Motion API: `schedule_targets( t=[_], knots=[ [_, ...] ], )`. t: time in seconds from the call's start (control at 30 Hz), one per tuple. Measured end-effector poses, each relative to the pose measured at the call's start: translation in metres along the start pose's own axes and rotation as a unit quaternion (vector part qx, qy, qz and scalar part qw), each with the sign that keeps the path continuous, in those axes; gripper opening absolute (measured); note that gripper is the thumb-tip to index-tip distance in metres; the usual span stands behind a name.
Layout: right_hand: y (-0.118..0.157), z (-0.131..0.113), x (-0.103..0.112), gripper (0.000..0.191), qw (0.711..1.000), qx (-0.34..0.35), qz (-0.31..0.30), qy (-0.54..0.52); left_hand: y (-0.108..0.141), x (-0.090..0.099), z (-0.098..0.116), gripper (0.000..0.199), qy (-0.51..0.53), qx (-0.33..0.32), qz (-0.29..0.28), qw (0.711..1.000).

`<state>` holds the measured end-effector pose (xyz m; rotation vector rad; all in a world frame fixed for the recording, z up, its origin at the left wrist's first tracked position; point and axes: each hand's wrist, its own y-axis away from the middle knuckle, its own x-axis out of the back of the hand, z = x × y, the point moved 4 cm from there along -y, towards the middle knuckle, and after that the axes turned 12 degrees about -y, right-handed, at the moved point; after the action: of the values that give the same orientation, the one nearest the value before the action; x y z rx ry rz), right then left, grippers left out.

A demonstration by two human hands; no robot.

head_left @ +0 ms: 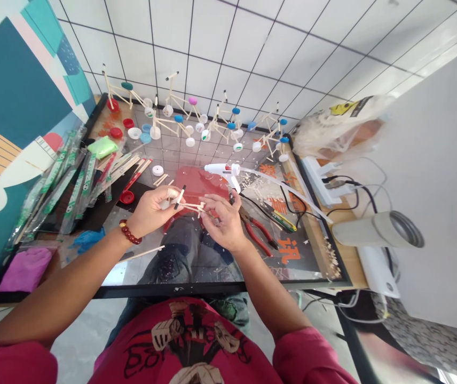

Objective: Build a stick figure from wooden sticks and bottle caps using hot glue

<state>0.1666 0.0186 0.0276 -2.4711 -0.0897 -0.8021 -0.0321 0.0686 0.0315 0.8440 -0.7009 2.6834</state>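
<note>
Near the person, just short of the white glue gun [224, 170], both hands meet over the counter [212, 289], forearms angling in from either side and the wrists low. The left hand [152, 207], a red bead bracelet [128, 232] at its wrist, is turned inward with thumb and fingers pinching a small stick assembly [191, 206] close to its black-tipped piece [180, 197]. The right hand [223, 220], back upward and fingers bent, pinches the other end of the assembly, which is held nearer the person than the glue gun and slightly to its left. Red-handled pliers [254, 230] lie close beside the right hand, nearer the person and right of the glue gun, with a yellow-green cutter [284, 220] beyond their handles. A long translucent rod [284, 186] runs rightward from the glue gun, and wood scraps [254, 181] are scattered beside it. To the glue gun's left are short cut sticks [160, 180], a white cap [157, 170], a red cap [126, 198] and, farther out, loose sticks and green-printed sleeves [76, 186]. A purple packet [26, 269] sits far to its left, nearer the person. Beyond the glue gun stands a row of stick-and-cap figures [231, 126]; well to its right are a plastic bag [340, 130] and a grey cylinder [372, 229].
</note>
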Motion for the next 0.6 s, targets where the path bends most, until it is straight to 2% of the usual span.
schedule_targets(
  t=[0.17,0.3,0.43,0.6],
  knots=[
    [-0.0001,0.0002,-0.0013,0.005,1.000,-0.008,0.001,0.003,0.0003,0.0013,0.0011,0.005,-0.011,0.003,0.009,1.000],
    [0.0016,0.0021,-0.0007,0.026,1.000,-0.006,0.009,0.010,0.0000,0.0037,0.0049,0.005,-0.034,-0.005,0.018,0.999],
    [0.0012,0.0032,0.0001,0.023,1.000,-0.005,0.002,0.027,0.0014,0.0057,0.0081,0.005,-0.060,-0.011,0.027,0.998],
    [-0.0005,0.0027,0.0035,0.019,0.999,-0.001,0.015,0.041,0.0052,0.0039,0.0099,0.006,-0.081,-0.002,0.001,0.997]
  ],
)
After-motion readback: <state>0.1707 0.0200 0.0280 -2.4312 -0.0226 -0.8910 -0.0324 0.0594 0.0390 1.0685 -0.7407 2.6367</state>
